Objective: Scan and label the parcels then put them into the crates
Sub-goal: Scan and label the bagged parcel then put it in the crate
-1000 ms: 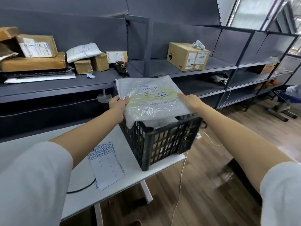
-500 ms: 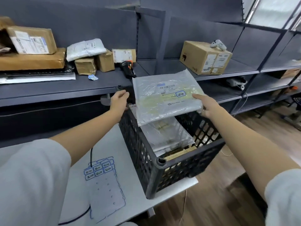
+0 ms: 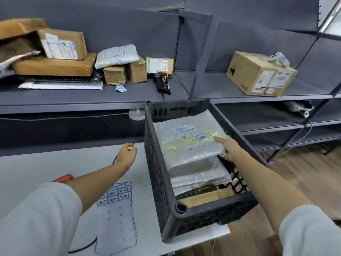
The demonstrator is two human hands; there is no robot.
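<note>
Change: the plastic-wrapped parcel [image 3: 188, 143] was up above the rim half a second ago with a hand at each side; now it is down inside the black crate [image 3: 166, 182], and the left hand has let go and swung off to the left.
Right hand: the right hand [image 3: 227, 147] is in the crate at the parcel's right edge, thumb on top, fingers tucked under, gripping it.
Left hand: the left hand [image 3: 128, 154] is outside the crate, hovering over the white table [image 3: 46, 163], fingers loosely curled, holding nothing.
Parcel: flat grey bag, barcode label and a small blue-framed sticker facing up, lying across the far half of the crate, on top of another plastic-wrapped package [image 3: 201, 177].
Crate contents: under those, a brown cardboard piece [image 3: 206, 195] shows at the near end.
Crate position: on the table's right end, its near right corner poking out past the table edge.
Sticker sheet: the label sheet [image 3: 117, 217] lies flat on the table left of the crate, a cluster of blue-framed stickers left at its top, bare backing below.
Shelf, left: a pile of brown cardboard boxes [image 3: 55, 56] and a grey mailer bag [image 3: 118, 56], then a black and orange handheld scanner [image 3: 163, 82] lying on the grey shelf [image 3: 83, 97] just beyond the crate.
Shelf, right: one bigger cardboard box [image 3: 260, 74] with a white controller [image 3: 278, 59] resting on top.
Near left: something orange [image 3: 63, 177] peeks out behind the left forearm; what it is, I cannot tell.
</note>
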